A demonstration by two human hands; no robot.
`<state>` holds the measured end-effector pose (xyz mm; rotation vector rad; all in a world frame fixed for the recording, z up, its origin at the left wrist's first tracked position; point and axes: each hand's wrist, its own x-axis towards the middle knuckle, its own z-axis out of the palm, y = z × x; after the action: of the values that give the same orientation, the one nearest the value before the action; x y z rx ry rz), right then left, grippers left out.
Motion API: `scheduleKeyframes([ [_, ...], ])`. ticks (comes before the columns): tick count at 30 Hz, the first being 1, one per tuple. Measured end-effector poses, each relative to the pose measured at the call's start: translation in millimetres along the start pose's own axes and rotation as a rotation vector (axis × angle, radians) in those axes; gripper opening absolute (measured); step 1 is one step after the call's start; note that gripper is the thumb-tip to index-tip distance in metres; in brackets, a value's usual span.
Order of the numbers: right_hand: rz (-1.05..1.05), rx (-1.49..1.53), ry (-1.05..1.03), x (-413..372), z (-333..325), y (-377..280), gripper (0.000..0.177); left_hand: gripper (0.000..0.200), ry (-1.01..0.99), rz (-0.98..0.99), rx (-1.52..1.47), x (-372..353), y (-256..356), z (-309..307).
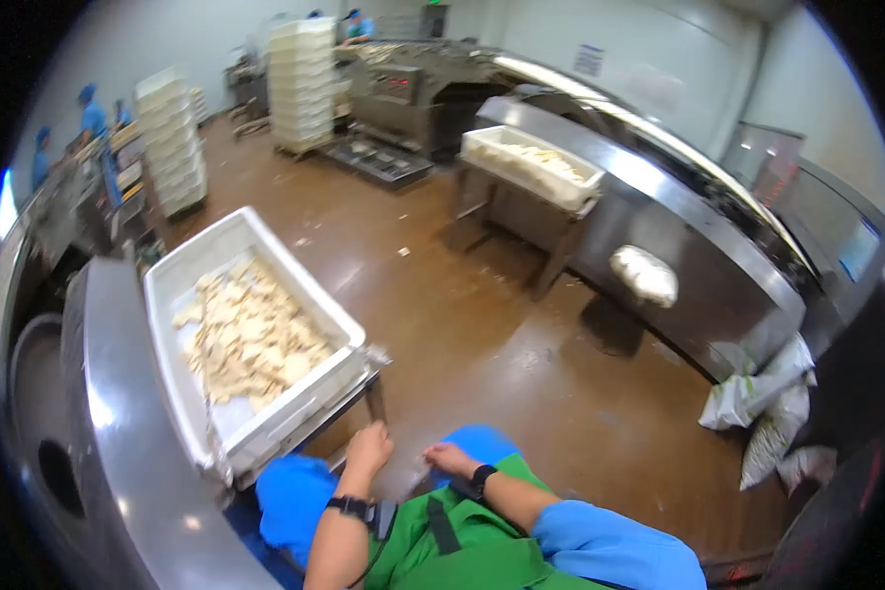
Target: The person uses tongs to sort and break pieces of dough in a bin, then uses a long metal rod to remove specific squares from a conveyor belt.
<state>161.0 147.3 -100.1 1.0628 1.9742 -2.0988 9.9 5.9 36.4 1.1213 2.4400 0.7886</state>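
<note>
My left hand (370,448) is closed, held up beside the near corner of a white plastic tub (295,418). My right hand (449,459) is a little to its right, over my lap, with its fingers curled in. The hands are apart. Whatever the fingers hold, if anything, is hidden. Inside the tub lies a loose heap of pale, flat, broken pieces (256,334). The tub rests on a metal stand (376,398). A dark band with a small device (383,516) is strapped on my left wrist, and a dark watch (482,478) is on my right.
A steel machine panel (118,393) runs along my left. Across the wet brown floor (442,285), another white tub (531,167) stands by a long steel conveyor (678,216). White sacks (772,393) lie at right. Stacked white crates (302,88) and co-workers in blue (92,113) are farther back.
</note>
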Motion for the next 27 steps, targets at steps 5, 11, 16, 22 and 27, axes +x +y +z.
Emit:
scheduleKeyframes([
  [5, 0.053, 0.067, -0.030, 16.4, -3.6, 16.7, 0.021, 0.035, 0.373, -0.156, -0.124, 11.8, 2.8, -15.2],
  [11, 0.084, 0.160, -0.075, 5.7, 2.8, 11.8, 0.019, 0.076, 0.630, -0.299, -0.040, 0.2, 12.2, -45.0],
  [16, 0.105, 0.238, -0.075, 5.1, -3.3, 9.4, 0.015, 0.082, 0.547, -0.350, -0.020, -1.4, 9.5, -60.8],
  [22, 0.095, 0.240, -0.074, 3.3, -4.2, 6.6, 0.015, 0.089, 0.532, -0.363, 0.068, 1.5, 8.1, -56.9],
  [27, 0.095, 0.247, -0.067, -0.4, -2.6, 1.4, 0.013, 0.092, 0.555, -0.353, 0.058, 4.6, 4.2, -51.5],
])
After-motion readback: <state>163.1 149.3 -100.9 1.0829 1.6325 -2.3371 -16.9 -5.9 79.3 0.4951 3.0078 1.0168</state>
